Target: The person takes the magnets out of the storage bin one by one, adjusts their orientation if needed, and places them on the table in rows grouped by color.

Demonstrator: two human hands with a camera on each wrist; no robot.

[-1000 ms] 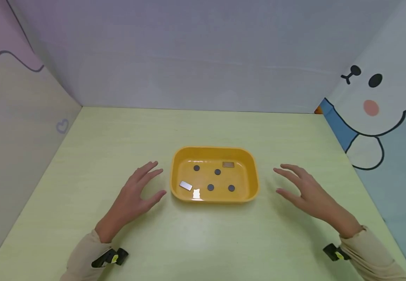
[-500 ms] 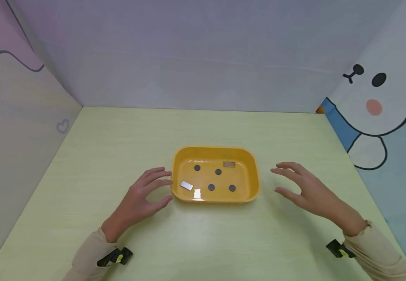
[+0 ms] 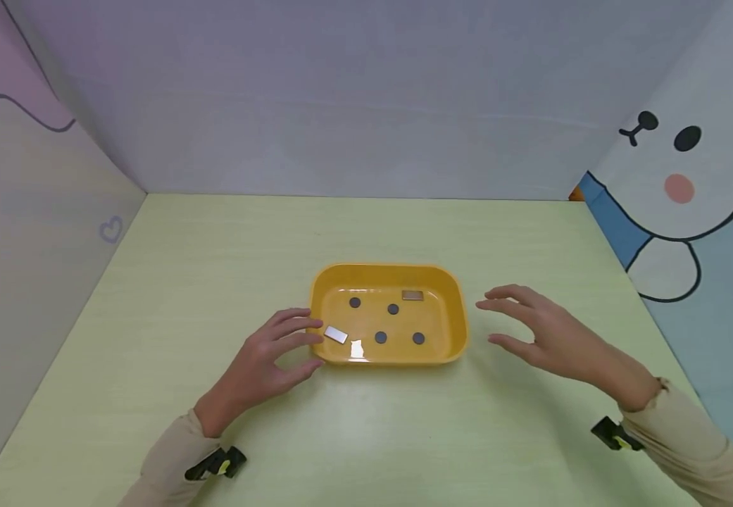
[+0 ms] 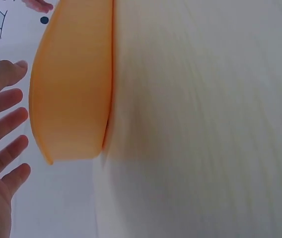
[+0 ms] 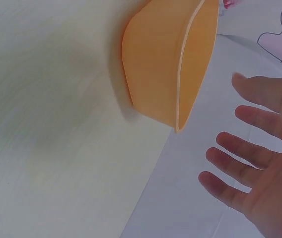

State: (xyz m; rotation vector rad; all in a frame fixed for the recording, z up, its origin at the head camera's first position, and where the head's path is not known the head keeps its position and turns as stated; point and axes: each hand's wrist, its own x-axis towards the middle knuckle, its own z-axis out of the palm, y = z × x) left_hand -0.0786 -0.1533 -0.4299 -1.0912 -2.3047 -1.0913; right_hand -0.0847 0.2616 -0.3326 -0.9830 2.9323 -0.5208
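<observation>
A yellow tray (image 3: 455,282) sits in the middle of the pale green table (image 3: 214,239). Inside it lie several dark round discs (image 3: 380,338) and two silvery rectangular pieces (image 3: 336,335), (image 3: 412,296). My left hand (image 3: 290,341) is open with its fingers spread at the tray's left rim; I cannot tell whether they touch it. My right hand (image 3: 518,324) is open too, its fingertips a short gap from the right rim. The left wrist view shows the tray (image 4: 71,89) beside the left hand (image 4: 2,124). The right wrist view shows the tray (image 5: 166,64) and the right hand (image 5: 260,163) apart.
Walls close the table in: a grey back wall (image 3: 366,105), a left panel (image 3: 36,211) and a right panel with a cartoon animal (image 3: 683,169). A black strap device sits on each sleeve (image 3: 214,465), (image 3: 613,433).
Both hands have moved inward toward the tray. The left hand went from well clear of the left rim to right at it; the right hand came a little closer. The tray has not moved.
</observation>
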